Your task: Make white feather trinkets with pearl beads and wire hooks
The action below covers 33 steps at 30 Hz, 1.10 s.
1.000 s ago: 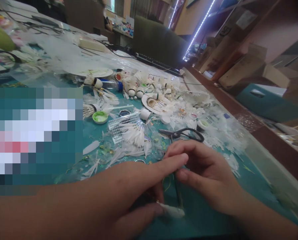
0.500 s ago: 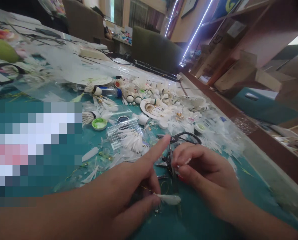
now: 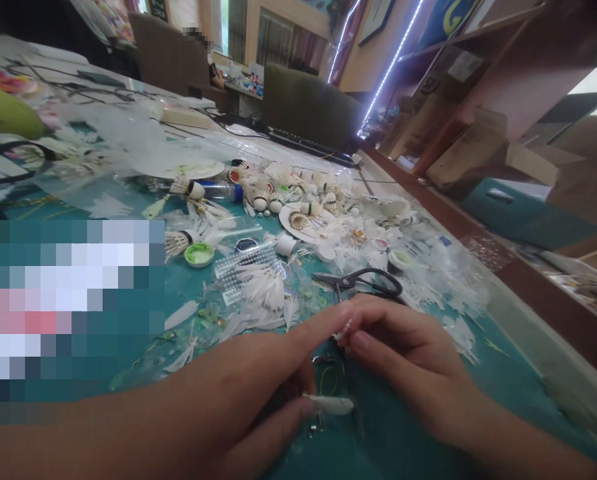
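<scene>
The person's left hand (image 3: 263, 367) and right hand (image 3: 413, 363) are bare, with slim fingers and rounded tips. The left forearm (image 3: 103, 437) looks broad and smooth, the right forearm (image 3: 518, 440) slimmer; both are bare as far as the view shows them. The right thumbnail (image 3: 362, 341) is rounded, its finer detail lost in blur

Ahead I see a chair (image 3: 311, 100) beyond a black keyboard (image 3: 308, 145); to my right, a cardboard box (image 3: 475, 148) and a teal box (image 3: 533, 217).
</scene>
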{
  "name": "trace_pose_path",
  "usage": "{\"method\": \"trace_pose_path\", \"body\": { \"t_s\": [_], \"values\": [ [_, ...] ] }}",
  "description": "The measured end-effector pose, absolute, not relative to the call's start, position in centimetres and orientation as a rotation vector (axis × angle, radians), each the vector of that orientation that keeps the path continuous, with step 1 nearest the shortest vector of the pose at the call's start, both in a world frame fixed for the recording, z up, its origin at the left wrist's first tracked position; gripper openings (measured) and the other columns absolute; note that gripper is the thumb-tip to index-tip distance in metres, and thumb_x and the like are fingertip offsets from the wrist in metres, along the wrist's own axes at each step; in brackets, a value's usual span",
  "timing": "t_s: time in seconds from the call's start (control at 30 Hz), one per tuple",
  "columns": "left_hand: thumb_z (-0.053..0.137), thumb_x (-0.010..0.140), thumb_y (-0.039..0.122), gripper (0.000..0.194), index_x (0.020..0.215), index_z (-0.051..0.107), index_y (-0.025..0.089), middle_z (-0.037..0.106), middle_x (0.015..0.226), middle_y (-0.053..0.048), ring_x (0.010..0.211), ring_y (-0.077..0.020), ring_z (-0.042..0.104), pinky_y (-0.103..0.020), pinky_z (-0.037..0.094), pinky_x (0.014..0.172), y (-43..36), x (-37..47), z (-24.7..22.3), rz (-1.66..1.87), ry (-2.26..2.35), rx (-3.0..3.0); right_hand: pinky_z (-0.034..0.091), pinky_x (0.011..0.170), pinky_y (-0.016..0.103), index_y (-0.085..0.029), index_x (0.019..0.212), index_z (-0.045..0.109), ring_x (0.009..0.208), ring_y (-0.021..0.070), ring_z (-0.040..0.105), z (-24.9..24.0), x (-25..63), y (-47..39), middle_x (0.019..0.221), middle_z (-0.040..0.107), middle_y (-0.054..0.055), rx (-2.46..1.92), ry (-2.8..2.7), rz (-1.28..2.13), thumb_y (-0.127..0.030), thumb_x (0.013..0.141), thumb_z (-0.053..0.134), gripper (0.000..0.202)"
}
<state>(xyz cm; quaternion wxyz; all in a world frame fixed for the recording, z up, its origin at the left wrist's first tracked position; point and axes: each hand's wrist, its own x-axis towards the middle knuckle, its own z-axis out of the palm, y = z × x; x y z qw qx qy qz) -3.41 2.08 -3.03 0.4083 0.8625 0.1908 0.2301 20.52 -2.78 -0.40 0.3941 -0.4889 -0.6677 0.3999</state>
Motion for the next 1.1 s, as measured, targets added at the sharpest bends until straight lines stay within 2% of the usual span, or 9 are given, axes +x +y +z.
{"method": "trace_pose_path", "body": {
  "t_s": [0.17,0.33,0.43,0.53,0.8,0.9,0.97,1.1],
  "values": [
    [0.058,0.097,0.019,0.087,0.164,0.009,0.045,0.073,0.102,0.006,0.084,-0.0139,0.071,-0.023,0.056,0.083,2.29,-3.24,-3.08,0.539,0.520,2.145,0.051,0.081,0.026,-0.026,0.100,0.068,0.089,0.0155,0.065,-0.26,20.16,-2.61,0.095,0.071,-0.001,-1.183,-1.859,0.938,-0.019,0.102,0.061,0.010],
    [0.058,0.096,0.013,0.079,0.157,0.027,0.051,0.073,0.100,0.010,0.083,-0.0113,0.070,-0.019,0.054,0.078,2.12,-3.33,-3.29,0.561,0.432,2.088,0.049,0.072,0.027,-0.022,0.092,0.066,0.080,0.0158,0.063,0.06,19.81,-2.51,0.085,0.069,0.000,-1.213,-1.932,0.870,-0.015,0.098,0.061,0.011],
    [0.062,0.095,0.014,0.069,0.149,0.040,0.051,0.074,0.101,0.010,0.082,-0.0111,0.070,-0.019,0.054,0.078,1.90,-3.43,-3.38,0.619,0.438,2.082,0.049,0.069,0.027,-0.021,0.094,0.068,0.077,0.0165,0.063,0.12,19.78,-2.56,0.084,0.068,0.001,-1.246,-1.916,0.856,-0.018,0.099,0.060,0.010],
    [0.065,0.092,0.012,0.067,0.143,0.046,0.051,0.074,0.099,0.011,0.081,-0.0109,0.070,-0.019,0.054,0.077,1.86,-3.43,-3.41,0.651,0.435,2.103,0.049,0.068,0.027,-0.023,0.094,0.068,0.078,0.0164,0.062,0.04,19.86,-2.64,0.084,0.068,0.001,-1.235,-1.902,0.855,-0.019,0.099,0.061,0.009],
    [0.068,0.091,0.010,0.061,0.139,0.057,0.047,0.078,0.121,0.009,0.104,-0.0143,0.074,-0.022,0.054,0.096,2.05,-3.39,-3.40,0.781,0.470,2.154,0.049,0.071,0.025,-0.023,0.096,0.070,0.078,0.0144,0.064,0.07,19.85,-2.63,0.084,0.070,-0.001,-1.219,-1.881,0.917,-0.019,0.098,0.064,0.008],
    [0.067,0.090,0.009,0.039,0.119,0.069,0.036,0.080,0.107,0.008,0.095,-0.0128,0.074,-0.019,0.055,0.088,2.09,-3.16,-3.18,0.838,0.456,2.139,0.049,0.071,0.024,-0.021,0.095,0.071,0.077,0.0134,0.064,0.17,19.75,-2.71,0.085,0.071,0.000,-1.181,-1.901,0.911,-0.018,0.098,0.064,0.009],
    [0.066,0.091,0.009,0.025,0.104,0.071,0.030,0.079,0.096,0.007,0.086,-0.0109,0.073,-0.017,0.054,0.082,2.18,-2.94,-3.01,0.832,0.441,2.126,0.049,0.071,0.024,-0.021,0.096,0.071,0.077,0.0127,0.065,0.19,19.70,-2.73,0.085,0.072,-0.001,-1.167,-1.913,0.898,-0.017,0.099,0.064,0.009],
    [0.066,0.092,0.011,0.021,0.101,0.071,0.028,0.079,0.094,0.006,0.084,-0.0117,0.073,-0.019,0.054,0.080,2.39,-2.68,-2.77,0.798,0.445,2.106,0.048,0.073,0.024,-0.022,0.095,0.069,0.080,0.0127,0.065,0.13,19.72,-2.64,0.087,0.071,-0.001,-1.160,-1.931,0.902,-0.017,0.100,0.064,0.009]
  ]
}}
